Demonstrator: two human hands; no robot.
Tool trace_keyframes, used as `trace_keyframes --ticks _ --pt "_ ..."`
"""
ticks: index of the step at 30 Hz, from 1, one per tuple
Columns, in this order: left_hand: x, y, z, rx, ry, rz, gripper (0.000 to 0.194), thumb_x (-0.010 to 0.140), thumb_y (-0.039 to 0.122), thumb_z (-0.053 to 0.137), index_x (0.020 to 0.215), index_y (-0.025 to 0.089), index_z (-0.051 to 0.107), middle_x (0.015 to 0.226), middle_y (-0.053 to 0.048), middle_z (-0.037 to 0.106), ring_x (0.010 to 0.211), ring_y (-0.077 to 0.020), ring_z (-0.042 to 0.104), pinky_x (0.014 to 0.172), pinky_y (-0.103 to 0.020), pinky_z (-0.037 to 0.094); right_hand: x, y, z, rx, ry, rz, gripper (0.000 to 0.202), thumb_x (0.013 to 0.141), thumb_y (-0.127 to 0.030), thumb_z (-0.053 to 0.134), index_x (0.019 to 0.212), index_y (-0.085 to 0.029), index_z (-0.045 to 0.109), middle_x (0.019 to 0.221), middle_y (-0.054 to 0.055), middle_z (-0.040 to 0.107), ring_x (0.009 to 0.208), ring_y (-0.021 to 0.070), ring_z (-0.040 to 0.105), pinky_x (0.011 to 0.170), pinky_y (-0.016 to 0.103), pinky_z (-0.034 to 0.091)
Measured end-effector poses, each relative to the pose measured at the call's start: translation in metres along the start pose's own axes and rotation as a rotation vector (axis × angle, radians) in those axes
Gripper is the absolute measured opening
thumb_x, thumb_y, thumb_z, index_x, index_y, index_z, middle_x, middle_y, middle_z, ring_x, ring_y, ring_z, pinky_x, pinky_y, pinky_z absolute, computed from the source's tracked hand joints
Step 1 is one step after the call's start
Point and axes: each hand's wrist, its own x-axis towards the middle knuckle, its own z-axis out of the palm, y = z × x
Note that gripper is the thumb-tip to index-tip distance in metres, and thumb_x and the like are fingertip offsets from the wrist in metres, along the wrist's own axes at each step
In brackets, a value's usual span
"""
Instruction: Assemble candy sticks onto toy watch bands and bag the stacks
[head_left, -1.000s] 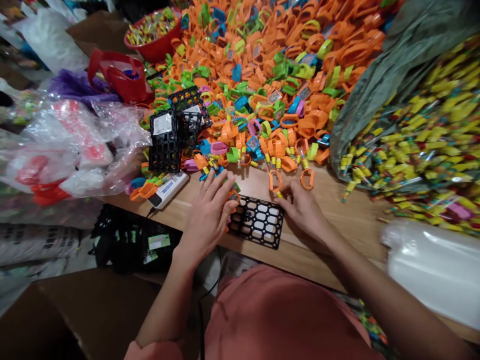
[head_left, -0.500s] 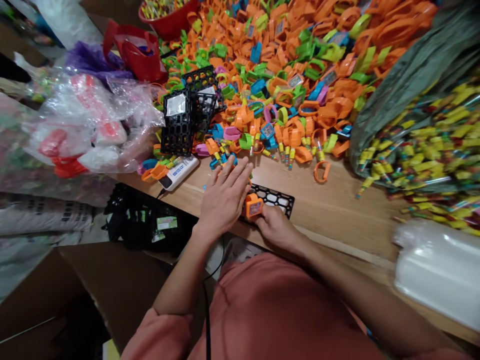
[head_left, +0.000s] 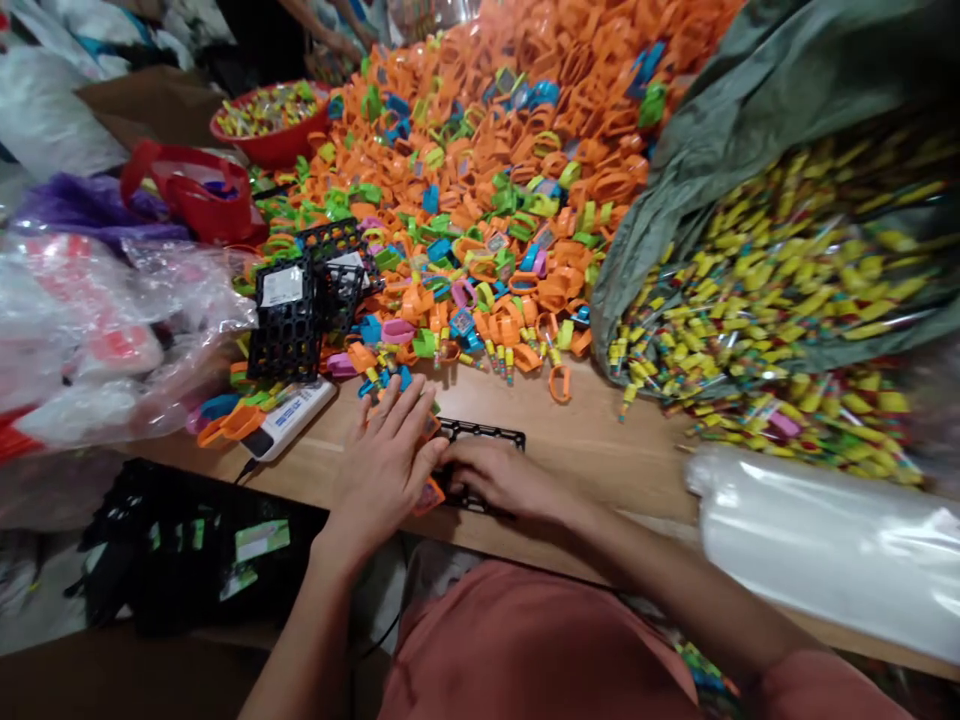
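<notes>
My left hand (head_left: 382,455) lies palm down with its fingers stretched out, over the left part of a black perforated plastic tray (head_left: 510,436). Under its thumb side an orange toy watch (head_left: 429,497) peeks out. My right hand (head_left: 499,475) rests over the same tray with bent fingers, their tips close to the left thumb. Whatever those fingertips grip, if anything, is hidden. Just beyond the left fingers begin loose toy watches and small yellow-capped tubes (head_left: 501,360).
A big heap of mostly orange toy watches (head_left: 450,150) covers the table's back. At right, a green sack (head_left: 645,240) spills yellow-capped tubes above a clear plastic roll (head_left: 817,540). Black trays (head_left: 285,325), a white power strip (head_left: 296,418) and plastic bags (head_left: 112,340) lie left.
The view has swung to the right. My right hand has moved onto the tray, its fingers now bent near my left thumb. The orange watch sits lower, partly beneath my left hand.
</notes>
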Motion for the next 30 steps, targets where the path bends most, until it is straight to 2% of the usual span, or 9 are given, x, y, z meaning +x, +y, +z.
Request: trace_keyframes --ticks 3,5,8,10,15,19,22,27,30 --pt "0.001 -0.002 0.004 -0.003 0.028 0.007 0.056 0.107 0.049 0.033 0.156 0.021 0.044 0.162 -0.009 0.044 0.156 -0.0310 0.031 0.126 -0.056 0.024 -0.003 0.022 -0.064 -0.241 0.258 0.108 0.029 0.091 -0.004 0.059 0.113 -0.018 0.070 0.113 0.010 0.070 0.105 0.0227 0.062 0.094 0.037 0.048" --pt "0.002 -0.004 0.004 -0.013 0.030 0.015 0.055 0.107 0.048 0.035 0.155 0.022 0.045 0.162 -0.009 0.044 0.155 -0.0310 0.031 0.126 -0.056 0.024 -0.007 0.043 -0.104 -0.509 0.332 0.246 0.028 0.087 -0.006 0.063 0.109 -0.018 0.073 0.111 0.012 0.067 0.103 0.0280 0.057 0.091 0.041 0.047" --pt "0.004 -0.007 0.001 -0.029 0.008 0.025 0.055 0.108 0.047 0.033 0.156 0.022 0.044 0.162 -0.008 0.044 0.156 -0.0303 0.030 0.126 -0.056 0.025 -0.014 0.072 -0.139 -0.695 0.267 0.356 0.029 0.088 -0.006 0.055 0.103 -0.019 0.077 0.106 0.014 0.063 0.099 0.0300 0.052 0.087 0.042 0.045" --pt "0.005 -0.008 -0.001 -0.033 -0.015 0.030 0.056 0.108 0.048 0.031 0.156 0.022 0.044 0.162 -0.008 0.044 0.156 -0.0295 0.029 0.127 -0.055 0.024 -0.021 0.080 -0.142 -0.664 0.229 0.304 0.028 0.089 -0.009 0.054 0.100 -0.021 0.077 0.101 0.013 0.061 0.096 0.0287 0.052 0.084 0.040 0.044" --pt "0.004 -0.004 -0.006 -0.037 -0.069 0.011 0.060 0.110 0.050 0.022 0.158 0.020 0.041 0.164 -0.007 0.041 0.158 -0.0259 0.025 0.129 -0.050 0.019 -0.029 0.055 -0.096 -0.356 0.303 0.128 0.020 0.089 -0.014 0.057 0.102 -0.020 0.072 0.101 0.009 0.064 0.095 0.0252 0.056 0.083 0.036 0.044" --pt "0.003 -0.001 -0.006 -0.037 -0.078 -0.011 0.062 0.110 0.051 0.018 0.160 0.019 0.035 0.168 -0.008 0.034 0.159 -0.0242 0.022 0.130 -0.048 0.015 -0.018 0.019 -0.038 0.119 0.227 0.152 0.019 0.093 -0.017 0.054 0.107 -0.020 0.066 0.099 0.004 0.070 0.091 0.0205 0.061 0.084 0.031 0.047" --pt "0.003 -0.001 -0.006 -0.041 -0.091 -0.018 0.064 0.109 0.053 0.016 0.160 0.019 0.035 0.167 -0.008 0.036 0.159 -0.0243 0.022 0.130 -0.049 0.016 -0.004 0.008 0.000 0.364 0.177 0.161 0.017 0.091 -0.019 0.057 0.106 -0.019 0.066 0.105 0.003 0.073 0.095 0.0202 0.065 0.088 0.031 0.049" --pt "0.001 -0.002 -0.006 -0.055 -0.082 -0.015 0.065 0.109 0.054 0.016 0.159 0.018 0.036 0.166 -0.008 0.038 0.159 -0.0240 0.022 0.130 -0.048 0.015 0.002 0.016 0.031 0.274 0.170 0.157 0.017 0.085 -0.008 0.053 0.092 -0.019 0.064 0.089 0.003 0.071 0.081 0.0181 0.065 0.076 0.027 0.049" --pt "0.001 0.000 -0.007 -0.070 -0.088 -0.013 0.067 0.108 0.056 0.015 0.160 0.017 0.035 0.166 -0.008 0.037 0.159 -0.0241 0.021 0.130 -0.049 0.013 -0.001 0.016 0.039 0.145 0.218 0.021 0.028 0.083 -0.001 0.045 0.096 -0.018 0.061 0.091 0.007 0.070 0.083 0.0187 0.064 0.078 0.028 0.050"
